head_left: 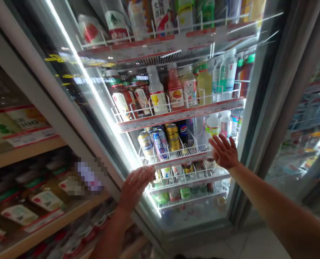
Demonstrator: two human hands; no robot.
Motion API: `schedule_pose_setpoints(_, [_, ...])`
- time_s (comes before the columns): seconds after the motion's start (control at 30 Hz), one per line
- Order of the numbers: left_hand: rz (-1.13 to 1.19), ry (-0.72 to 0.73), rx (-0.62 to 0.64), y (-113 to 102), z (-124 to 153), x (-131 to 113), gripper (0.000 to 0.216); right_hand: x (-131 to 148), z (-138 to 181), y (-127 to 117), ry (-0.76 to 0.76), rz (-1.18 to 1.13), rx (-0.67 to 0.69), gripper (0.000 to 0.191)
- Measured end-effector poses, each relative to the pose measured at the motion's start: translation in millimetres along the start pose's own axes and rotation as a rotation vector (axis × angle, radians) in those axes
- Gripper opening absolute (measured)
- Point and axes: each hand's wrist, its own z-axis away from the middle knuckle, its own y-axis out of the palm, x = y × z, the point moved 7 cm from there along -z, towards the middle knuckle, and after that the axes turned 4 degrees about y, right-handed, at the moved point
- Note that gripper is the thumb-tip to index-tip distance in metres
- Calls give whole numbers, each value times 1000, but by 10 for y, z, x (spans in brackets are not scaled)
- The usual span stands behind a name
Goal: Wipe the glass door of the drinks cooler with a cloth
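Observation:
My right hand [225,151] is raised in front of the drinks fridge, fingers spread and nothing in its grasp. Behind its fingertips stand clear bottles with pale labels, among them a white-labelled bottle [226,123]. Lower and to the left, my left hand [136,185] reaches toward the fridge's left side with fingers stretched out, slightly blurred and holding nothing visible. Nearest above it are a silver-and-yellow can [145,144], a blue can [160,144] and a gold can [173,137] on a wire shelf. Whether either hand touches the glass, I cannot tell.
Reflections lie across the fridge glass, beside a bright light strip [79,59]. Higher shelves carry bottles, including a pink drink bottle [175,90]. Wooden shelves [41,146] with juice bottles stand at left. A grey frame [278,90] borders another glass-fronted cooler at right.

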Motion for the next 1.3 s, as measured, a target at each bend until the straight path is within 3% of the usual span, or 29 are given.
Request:
schedule_pose_setpoints(0.13, [-157, -152, -142, -273, -99, 628, 72, -20, 28, 24, 23, -17, 14, 72])
schedule_pose_setpoints(0.2, [-209, -204, -179, -369, -183, 812, 76, -20, 34, 25, 32, -29, 10, 72])
schedule_pose_setpoints(0.3, [-170, -205, -146, -289, -128, 552, 74, -13, 28, 18, 38, -44, 5, 70])
schedule_pose_setpoints(0.43, [94, 31, 8, -5, 83, -140, 56, -4, 13, 11, 27, -41, 12, 69])
schedule_pose_setpoints(0.5, [75, 49, -9, -10, 54, -123, 54, 0, 5, 3, 19, -40, 8, 71])
schedule_pose_setpoints(0.6, [-87, -70, -100, -126, -171, 217, 63, 10, -8, -5, 9, -30, 2, 73])
schedule_pose_setpoints(0.67, [-170, -139, -159, -179, -306, 316, 67, 17, -21, -15, 8, -25, -8, 73])
schedule_pose_setpoints(0.73, [-150, -118, -163, -144, -381, 197, 65, 23, -36, -25, 8, -25, -13, 73])
schedule_pose_setpoints(0.8, [-58, 8, -106, -56, -432, -28, 57, 27, -47, -30, 5, -27, -11, 72])
schedule_pose_setpoints(0.87, [-17, 89, -63, -24, -519, -87, 52, 27, -50, -28, 2, -27, -2, 71])
schedule_pose_setpoints(0.93, [-82, 21, -108, -115, -710, 158, 57, 25, -44, -20, 1, -24, 6, 71])
schedule_pose_setpoints(1.03, [-171, -162, -296, -374, -1079, 671, 66, 23, -33, -7, 4, -17, 14, 71])
schedule_pose_setpoints(1.1, [-138, -246, -340, -421, -1263, 782, 67, 26, -34, -8, 4, -19, 12, 72])
schedule_pose_setpoints(1.2, [-92, -161, -317, -303, -1361, 396, 65, 25, -47, -14, 10, -31, 12, 72])
schedule_pose_setpoints(1.3, [-20, 160, -202, -135, -1367, -142, 56, 28, -60, -20, 5, -34, 14, 71])
